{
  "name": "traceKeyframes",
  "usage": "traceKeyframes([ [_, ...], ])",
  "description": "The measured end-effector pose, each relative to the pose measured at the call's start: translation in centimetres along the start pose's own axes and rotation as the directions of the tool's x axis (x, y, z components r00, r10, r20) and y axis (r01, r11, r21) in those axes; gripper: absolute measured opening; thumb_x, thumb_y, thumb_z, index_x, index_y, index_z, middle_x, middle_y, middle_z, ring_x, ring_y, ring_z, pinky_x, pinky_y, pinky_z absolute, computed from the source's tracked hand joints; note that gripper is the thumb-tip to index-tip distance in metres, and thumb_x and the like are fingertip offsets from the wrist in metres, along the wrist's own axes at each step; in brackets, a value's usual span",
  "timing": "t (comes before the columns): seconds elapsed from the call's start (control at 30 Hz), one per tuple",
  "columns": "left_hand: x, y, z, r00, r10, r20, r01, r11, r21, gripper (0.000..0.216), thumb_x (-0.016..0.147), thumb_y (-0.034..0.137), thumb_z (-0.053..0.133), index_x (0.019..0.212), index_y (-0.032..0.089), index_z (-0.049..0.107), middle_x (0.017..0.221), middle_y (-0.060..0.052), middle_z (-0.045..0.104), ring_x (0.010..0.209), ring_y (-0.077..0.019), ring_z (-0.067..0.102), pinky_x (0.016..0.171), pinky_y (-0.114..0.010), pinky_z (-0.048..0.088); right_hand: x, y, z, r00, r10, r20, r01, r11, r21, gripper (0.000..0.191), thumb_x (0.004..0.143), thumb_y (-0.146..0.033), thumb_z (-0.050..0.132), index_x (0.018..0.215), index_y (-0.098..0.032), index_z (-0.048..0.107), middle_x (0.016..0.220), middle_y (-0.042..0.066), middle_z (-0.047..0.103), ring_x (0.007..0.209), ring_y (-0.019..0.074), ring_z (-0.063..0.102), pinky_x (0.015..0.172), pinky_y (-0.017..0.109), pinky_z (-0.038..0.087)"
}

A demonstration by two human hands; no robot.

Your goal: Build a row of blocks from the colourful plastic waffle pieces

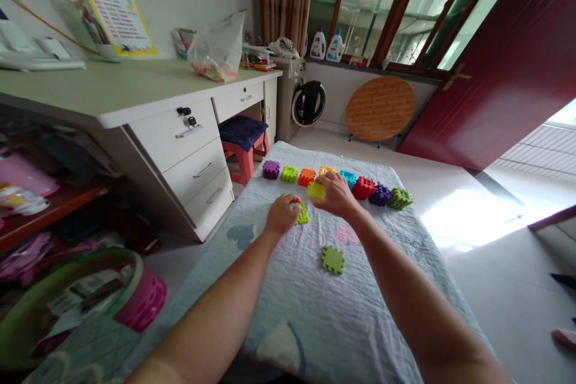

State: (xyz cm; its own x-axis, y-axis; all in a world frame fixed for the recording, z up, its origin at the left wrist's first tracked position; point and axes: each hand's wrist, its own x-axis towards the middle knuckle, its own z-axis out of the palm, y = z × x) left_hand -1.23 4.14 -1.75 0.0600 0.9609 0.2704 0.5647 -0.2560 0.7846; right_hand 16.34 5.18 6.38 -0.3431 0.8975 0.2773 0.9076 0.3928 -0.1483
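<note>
My right hand (336, 193) grips a yellow-green interlocking block piece (316, 190) between thumb and fingers, raised a little above the cloth. My left hand (283, 215) is curled, its fingertips at a lime-green notched block piece (303, 214) that it partly hides; it seems to pinch this piece. Nearer to me a flat olive-green notched tile (333, 259) lies on the cloth. Beyond my hands runs a row of interlocking blocks, among them purple (270, 170), lime (289, 174), orange (306, 177), blue (348, 177), red (363, 188), dark purple (380, 194) and green (400, 198).
A pale quilted cloth (288, 288) covers the low table. To the left stand a white desk (180, 153) and a red stool (245, 162) with a dark cushion. A green-and-pink basket (139, 297) is at lower left. Behind are a washing machine (288, 96) and a round wooden tabletop (380, 109).
</note>
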Motion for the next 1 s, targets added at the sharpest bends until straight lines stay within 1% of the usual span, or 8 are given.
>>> traceKeyframes([
  [0.1,0.1,-0.1,0.0,1.0,-0.007,-0.022,0.007,1.0,-0.021,0.015,0.075,0.013,0.054,0.083,0.019,0.064,0.089,-0.004,0.065,0.089,-0.0174,0.061,0.088,-0.03,0.047,4.8,-1.4,1.0,1.0,0.028,-0.008,-0.028,0.999,-0.033,0.049,0.073,-0.042,0.066,0.116,-0.02,0.062,0.112,0.012,0.055,0.105,0.0301,0.046,0.089,0.041,0.038],
  [0.2,0.1,-0.1,0.0,0.999,-0.011,-0.032,0.01,0.999,-0.035,0.015,0.074,0.013,0.054,0.083,0.019,0.064,0.089,-0.004,0.065,0.089,-0.0176,0.061,0.089,-0.031,0.047,8.5,-2.2,2.5,0.998,0.054,0.043,-0.052,0.997,-0.06,0.051,0.074,-0.041,0.065,0.12,-0.019,0.061,0.116,0.013,0.054,0.107,0.0316,0.045,0.09,0.043,0.038],
  [0.3,0.1,0.0,0.0,1.0,-0.01,-0.014,0.009,1.0,-0.011,0.015,0.074,0.013,0.054,0.083,0.02,0.064,0.089,-0.004,0.066,0.089,-0.0184,0.061,0.089,-0.032,0.047,10.8,-2.6,3.9,0.991,0.063,0.115,-0.055,0.996,-0.075,0.05,0.073,-0.038,0.064,0.119,-0.018,0.061,0.117,0.014,0.054,0.108,0.0319,0.045,0.089,0.042,0.039],
  [0.4,0.1,0.1,0.0,1.0,-0.02,-0.004,0.02,1.0,0.024,0.014,0.074,0.014,0.055,0.083,0.021,0.064,0.09,-0.004,0.066,0.09,-0.0195,0.061,0.089,-0.033,0.047,12.1,-2.7,4.8,0.982,0.075,0.171,-0.06,0.994,-0.093,0.048,0.073,-0.037,0.063,0.117,-0.018,0.062,0.117,0.014,0.055,0.108,0.0317,0.046,0.088,0.041,0.041],
  [0.6,0.1,0.1,0.0,1.0,-0.024,-0.006,0.024,0.999,0.043,0.014,0.074,0.015,0.055,0.082,0.022,0.064,0.09,-0.004,0.067,0.09,-0.0199,0.061,0.089,-0.033,0.047,13.0,-2.6,5.7,0.974,0.091,0.206,-0.068,0.991,-0.119,0.046,0.073,-0.038,0.062,0.114,-0.017,0.065,0.116,0.015,0.056,0.108,0.0333,0.048,0.088,0.042,0.041],
  [0.77,0.1,0.0,0.0,1.0,-0.013,-0.012,0.013,0.999,0.043,0.014,0.074,0.015,0.055,0.083,0.023,0.064,0.091,-0.004,0.067,0.09,-0.0197,0.061,0.089,-0.032,0.047,13.0,-2.6,5.3,0.97,0.092,0.227,-0.067,0.991,-0.115,0.048,0.074,-0.038,0.062,0.116,-0.017,0.064,0.117,0.015,0.057,0.109,0.0338,0.048,0.088,0.042,0.041],
  [0.9,0.1,-0.1,0.1,1.0,-0.014,-0.005,0.014,0.999,0.029,0.015,0.074,0.014,0.055,0.084,0.021,0.064,0.092,-0.004,0.067,0.091,-0.0194,0.061,0.089,-0.033,0.047,11.6,-2.3,3.5,0.989,0.075,0.131,-0.069,0.996,-0.05,0.051,0.076,-0.037,0.062,0.122,-0.016,0.06,0.122,0.014,0.057,0.11,0.0314,0.049,0.09,0.041,0.04],
  [1.0,0.2,-0.2,0.2,1.0,0.003,-0.007,-0.003,1.0,0.026,0.015,0.075,0.014,0.055,0.084,0.02,0.064,0.091,-0.005,0.066,0.09,-0.0192,0.061,0.089,-0.032,0.047,8.5,-1.8,1.2,0.999,-0.004,0.042,0.001,0.998,0.069,0.044,0.078,-0.029,0.06,0.12,-0.012,0.06,0.117,0.013,0.06,0.104,0.025,0.054,0.09,0.035,0.04],
])
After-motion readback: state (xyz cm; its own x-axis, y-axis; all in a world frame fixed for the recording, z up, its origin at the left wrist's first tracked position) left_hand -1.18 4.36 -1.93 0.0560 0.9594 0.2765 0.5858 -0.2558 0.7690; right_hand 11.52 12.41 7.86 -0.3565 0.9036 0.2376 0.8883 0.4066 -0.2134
